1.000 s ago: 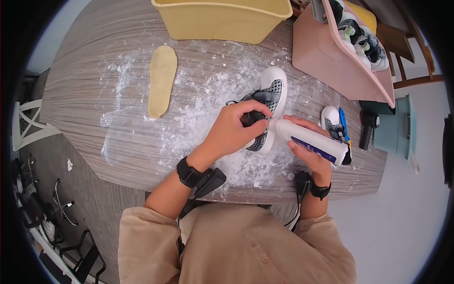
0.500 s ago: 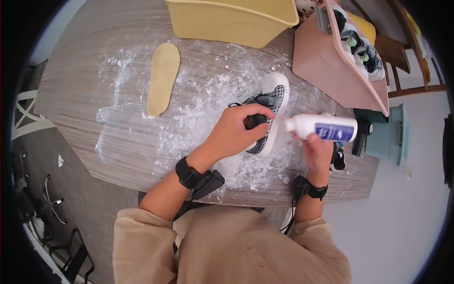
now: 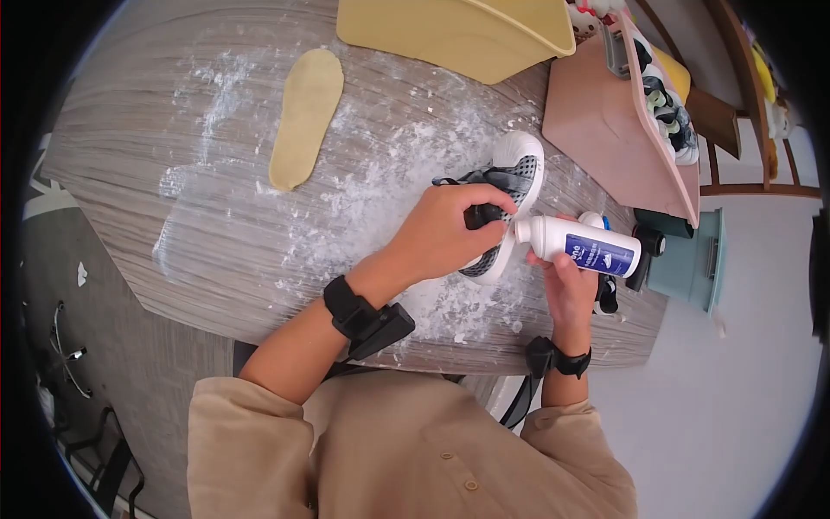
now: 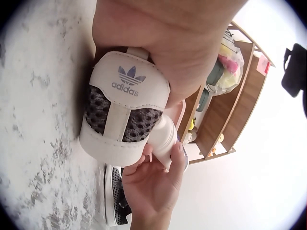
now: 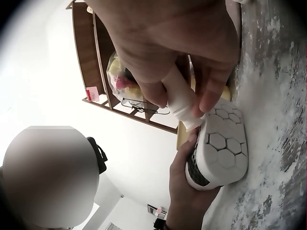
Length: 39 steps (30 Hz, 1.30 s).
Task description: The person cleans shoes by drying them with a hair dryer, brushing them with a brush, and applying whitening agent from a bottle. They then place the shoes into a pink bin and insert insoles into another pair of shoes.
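A grey mesh sneaker (image 3: 519, 164) with a white toe and sole lies on the powdery tabletop. My left hand (image 3: 450, 229) grips it at its dark opening, thumb and forefinger curled about the collar. The left wrist view brings up the white heel (image 4: 127, 79) with its logo. In my right hand (image 3: 571, 290) is a white bottle (image 3: 596, 246) with a blue label, held nearly level. Its narrow tip points left, close beside the sneaker's side. From the right wrist, the bottle's tip overlaps the edge of the patterned sole (image 5: 223, 148).
A beige insole (image 3: 307, 117) lies to the left amid white powder and flakes. Behind stand a yellow bin (image 3: 458, 35) and a pink bin (image 3: 596, 121) holding shoes. Another sneaker (image 3: 607, 294), partly hidden, lies right of the bottle. A teal box (image 3: 687, 259) is farther right.
The bottle first drew back to the right from the sneaker and turned label upward, then came left again to its side. My left hand keeps its grip. The head view has shifted slightly.
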### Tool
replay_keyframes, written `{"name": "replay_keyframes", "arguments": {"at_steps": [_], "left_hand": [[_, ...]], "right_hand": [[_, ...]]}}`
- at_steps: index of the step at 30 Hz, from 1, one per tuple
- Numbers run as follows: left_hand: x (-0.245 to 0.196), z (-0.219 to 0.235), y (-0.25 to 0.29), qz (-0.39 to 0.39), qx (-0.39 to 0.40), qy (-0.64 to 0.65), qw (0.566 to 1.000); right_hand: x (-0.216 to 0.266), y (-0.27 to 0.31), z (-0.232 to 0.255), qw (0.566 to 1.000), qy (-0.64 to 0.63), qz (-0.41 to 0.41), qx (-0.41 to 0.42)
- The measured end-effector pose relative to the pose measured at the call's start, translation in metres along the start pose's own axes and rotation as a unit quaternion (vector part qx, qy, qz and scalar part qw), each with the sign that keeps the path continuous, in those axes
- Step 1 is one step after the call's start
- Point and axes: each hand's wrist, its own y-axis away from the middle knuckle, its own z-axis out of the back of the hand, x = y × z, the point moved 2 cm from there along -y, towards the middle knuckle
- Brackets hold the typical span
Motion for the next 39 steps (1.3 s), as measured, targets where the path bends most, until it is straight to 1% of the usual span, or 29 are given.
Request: {"name": "replay_keyframes", "arguments": {"at_steps": [3,6,12,16,19,22,25,28,31,34,37,39], "left_hand": [[0.002,0.001,0.0,-0.005,-0.002,0.003,1.0],[0.002,0.001,0.0,-0.001,0.001,0.005,1.0],[-0.001,0.002,-0.001,-0.004,0.002,-0.005,1.0],[0.001,0.0,0.0,-0.002,-0.001,0.012,1.0],[0.002,0.0,0.0,-0.004,0.0,0.012,1.0],[0.001,0.0,0.0,-0.004,0.001,0.007,1.0],[0.0,0.001,0.0,0.0,-0.001,0.012,1.0],[-0.001,0.0,0.0,0.002,-0.003,0.015,1.0],[0.0,0.0,0.0,-0.007,-0.003,0.01,1.0],[0.0,0.0,0.0,-0.018,-0.006,0.01,1.0],[0.002,0.0,0.0,-0.017,-0.005,0.011,1.0],[0.002,0.0,0.0,-0.007,-0.002,0.011,1.0]], "right_hand": [[0.002,0.004,0.0,0.997,-0.073,0.002,-0.018],[0.004,0.01,-0.001,0.996,-0.078,0.001,-0.034],[-0.007,0.02,0.006,0.996,0.023,0.041,-0.071],[-0.007,0.03,0.009,0.984,0.134,0.049,-0.102],[-0.002,0.031,0.003,0.977,0.175,0.066,-0.102],[0.001,0.034,0.002,0.972,0.208,0.067,-0.09],[0.004,0.036,0.0,0.967,0.239,0.045,-0.081],[0.005,0.036,-0.004,0.967,0.237,0.058,-0.069],[0.005,0.039,-0.006,0.973,0.22,0.035,-0.058],[0.006,0.036,-0.012,0.972,0.22,0.069,-0.037],[0.005,0.035,-0.014,0.971,0.223,0.081,-0.02],[0.007,0.034,-0.017,0.97,0.233,0.069,-0.026]]}}
